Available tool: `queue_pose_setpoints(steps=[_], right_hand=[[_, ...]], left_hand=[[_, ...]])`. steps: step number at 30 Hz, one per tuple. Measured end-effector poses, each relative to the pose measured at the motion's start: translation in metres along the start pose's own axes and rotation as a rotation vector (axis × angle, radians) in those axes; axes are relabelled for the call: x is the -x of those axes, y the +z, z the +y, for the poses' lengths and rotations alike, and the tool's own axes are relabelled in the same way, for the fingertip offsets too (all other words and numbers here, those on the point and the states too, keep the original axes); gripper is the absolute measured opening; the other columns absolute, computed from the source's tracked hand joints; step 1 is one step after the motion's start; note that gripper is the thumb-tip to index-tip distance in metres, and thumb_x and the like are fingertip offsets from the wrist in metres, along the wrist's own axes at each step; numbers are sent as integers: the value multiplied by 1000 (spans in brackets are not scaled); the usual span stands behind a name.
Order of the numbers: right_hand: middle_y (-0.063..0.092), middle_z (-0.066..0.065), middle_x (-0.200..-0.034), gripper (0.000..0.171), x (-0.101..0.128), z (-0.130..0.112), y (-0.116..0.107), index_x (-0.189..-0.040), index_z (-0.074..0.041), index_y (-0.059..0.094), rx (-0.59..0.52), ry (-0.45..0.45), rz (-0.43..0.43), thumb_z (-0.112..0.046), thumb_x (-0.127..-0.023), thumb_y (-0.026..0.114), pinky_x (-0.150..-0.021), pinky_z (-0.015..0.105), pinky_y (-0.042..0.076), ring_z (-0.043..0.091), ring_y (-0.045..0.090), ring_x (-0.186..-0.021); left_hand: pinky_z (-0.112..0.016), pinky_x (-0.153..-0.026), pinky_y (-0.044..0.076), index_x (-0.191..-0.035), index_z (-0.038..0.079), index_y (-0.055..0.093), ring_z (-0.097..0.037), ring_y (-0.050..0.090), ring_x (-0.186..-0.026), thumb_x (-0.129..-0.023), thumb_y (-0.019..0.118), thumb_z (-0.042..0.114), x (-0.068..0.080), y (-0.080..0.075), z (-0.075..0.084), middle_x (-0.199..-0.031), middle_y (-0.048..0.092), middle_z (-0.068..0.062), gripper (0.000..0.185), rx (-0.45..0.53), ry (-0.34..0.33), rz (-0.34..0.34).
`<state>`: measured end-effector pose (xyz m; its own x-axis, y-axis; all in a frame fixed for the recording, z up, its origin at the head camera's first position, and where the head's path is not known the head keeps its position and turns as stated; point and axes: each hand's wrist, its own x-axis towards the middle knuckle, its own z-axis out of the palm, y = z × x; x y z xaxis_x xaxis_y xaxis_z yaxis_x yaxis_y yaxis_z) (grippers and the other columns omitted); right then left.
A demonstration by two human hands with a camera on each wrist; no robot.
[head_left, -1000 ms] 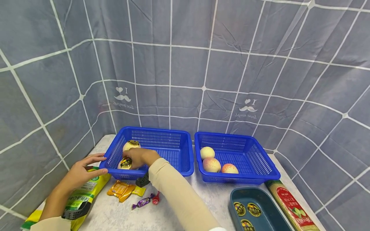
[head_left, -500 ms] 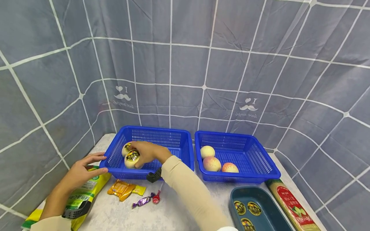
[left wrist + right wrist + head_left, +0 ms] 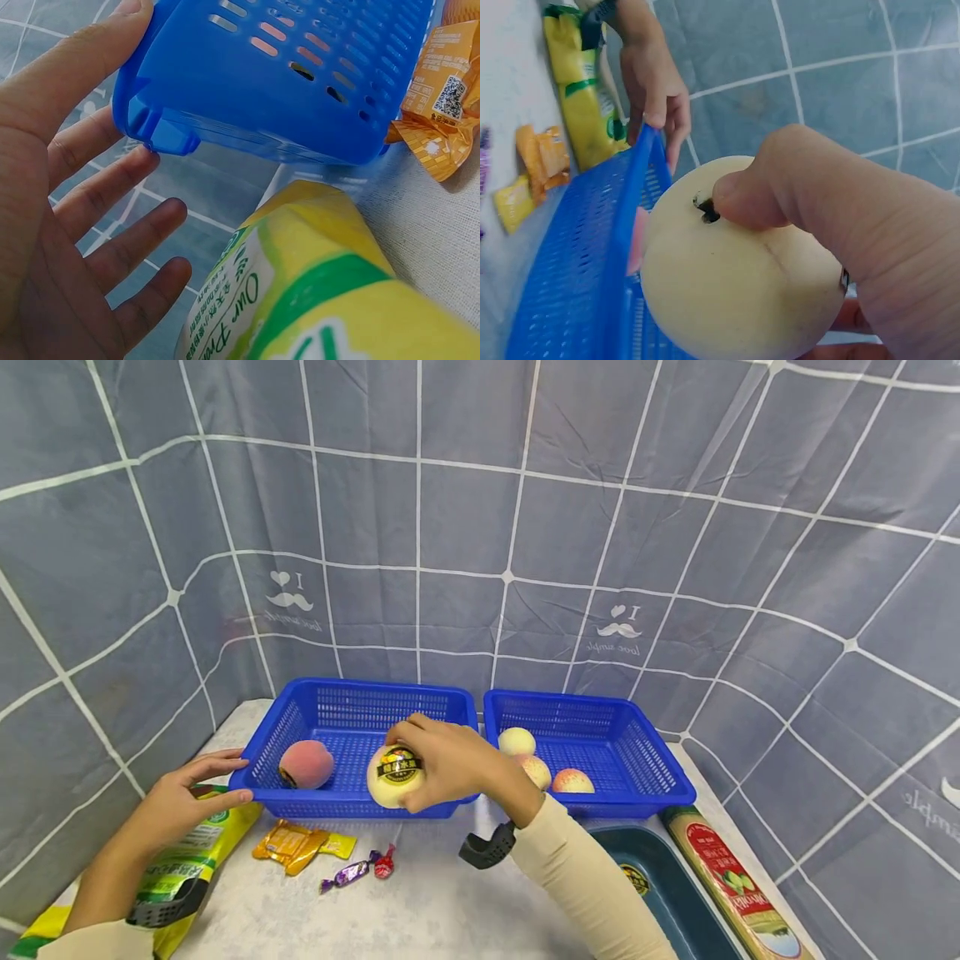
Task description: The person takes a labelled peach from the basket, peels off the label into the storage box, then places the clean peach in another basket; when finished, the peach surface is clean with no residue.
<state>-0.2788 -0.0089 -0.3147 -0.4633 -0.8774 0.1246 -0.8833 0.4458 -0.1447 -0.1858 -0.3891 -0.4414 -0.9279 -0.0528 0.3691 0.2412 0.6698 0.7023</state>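
My right hand grips a pale peach with a black-and-gold sticker, holding it above the front side of the left blue basket. In the right wrist view the thumb presses beside the stem hollow of the peach, and the other fingers are mostly hidden behind it. My left hand holds the left end of that basket's rim, thumb on one side and fingers on the other, as the left wrist view shows. A pinkish-red peach lies inside the basket at its left end.
A second blue basket stands to the right with three peaches. In front are a teal tray and a red-and-green package. Orange wrapped snacks, a purple candy and a lollipop lie before the left basket, beside a yellow-green bag.
My right hand has lifted the pale peach from the left basket's left end and carried it rightward. The pinkish-red peach behind has come into view. My left hand has stayed on the rim.
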Motion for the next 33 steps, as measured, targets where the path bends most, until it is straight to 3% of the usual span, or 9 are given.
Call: queue_pose_setpoints(steps=[7, 13, 19, 26, 29, 33], right_hand=[[56, -10, -109, 65, 79, 5, 16, -124, -22, 60, 9, 18, 12, -43, -68, 85, -67, 21, 47, 2, 53, -84], [54, -16, -102, 61, 137, 20, 47, -119, -26, 60, -68, 153, -8, -42, -67, 87, -66, 24, 47, 1, 54, -82], [53, -17, -100, 59, 160, 25, 72, -115, -26, 59, -126, 222, -26, -41, -66, 89, -67, 24, 47, 2, 54, -83], [53, -17, -102, 60, 163, 28, 81, -117, -26, 59, -147, 237, -46, -44, -68, 89, -70, 26, 48, 3, 54, -86], [54, -16, -105, 62, 165, 30, 79, -121, -25, 59, -176, 237, -68, -46, -71, 88, -74, 27, 50, 4, 55, -89], [58, -9, -120, 74, 169, 31, 70, -134, -17, 56, -212, 250, -139, -49, -75, 87, -87, 35, 52, 10, 59, -104]], left_hand=[[-13, -76, 48, -127, 0, 67, 17, 46, -103, -90, 80, 20, 3, 1, -2, -138, 54, -21, 44, 17, 7, -7], [-12, -76, 46, -128, 1, 67, 18, 44, -104, -90, 80, 22, 3, -1, -1, -139, 55, -15, 45, 14, -2, -8], [-9, -76, 43, -130, -1, 65, 19, 42, -103, -92, 78, 24, 1, -2, 1, -141, 51, -26, 47, 10, -22, -31], [-9, -77, 44, -129, -2, 65, 17, 45, -104, -92, 78, 20, 3, 0, -1, -139, 55, -11, 45, 34, 6, -11], [-16, -78, 48, -130, -2, 64, -3, 55, -110, -92, 78, 23, 2, -1, 2, -141, 53, -18, 47, -2, -8, -23], [-57, -89, 48, -132, -1, 60, -47, 48, -123, -90, 79, 29, 0, -3, 15, -143, 47, -29, 55, -67, -36, -40]])
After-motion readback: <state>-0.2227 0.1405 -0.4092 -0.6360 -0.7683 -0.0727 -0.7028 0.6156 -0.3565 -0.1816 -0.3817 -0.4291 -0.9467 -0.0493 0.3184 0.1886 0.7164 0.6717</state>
